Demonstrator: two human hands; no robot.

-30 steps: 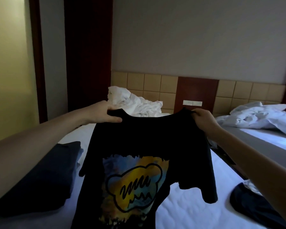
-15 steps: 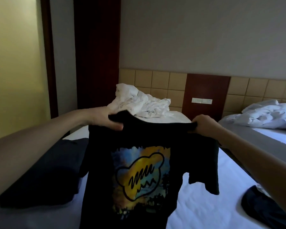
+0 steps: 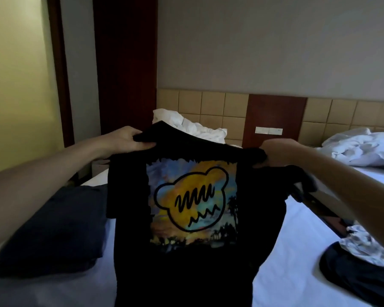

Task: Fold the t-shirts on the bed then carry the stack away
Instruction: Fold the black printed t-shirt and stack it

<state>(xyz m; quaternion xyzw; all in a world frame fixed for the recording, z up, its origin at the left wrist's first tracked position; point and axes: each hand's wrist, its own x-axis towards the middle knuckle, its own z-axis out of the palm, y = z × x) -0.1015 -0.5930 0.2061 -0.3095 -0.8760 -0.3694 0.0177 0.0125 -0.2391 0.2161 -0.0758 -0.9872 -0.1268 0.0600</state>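
Note:
A black t-shirt (image 3: 186,269) with a yellow and blue bear-head print hangs upright in the air above the white bed (image 3: 297,258). My left hand (image 3: 124,141) pinches its left shoulder and my right hand (image 3: 279,152) grips its right shoulder. The shirt's lower part runs out of the frame. A stack of folded dark blue clothes (image 3: 53,229) lies on the bed to the left, under my left forearm. Another dark garment (image 3: 359,278) lies crumpled at the bed's right edge, with a pale patterned cloth (image 3: 364,242) on it.
A crumpled white duvet (image 3: 186,125) is heaped at the head of the bed against the tan tiled headboard (image 3: 208,105). A second bed with white bedding (image 3: 364,147) stands to the right, across a narrow gap. A dark wooden door frame (image 3: 124,63) stands behind on the left.
Both hands have raised the black shirt and pulled its shoulders wider apart, so the print sits higher in view. The camera has also swung slightly left.

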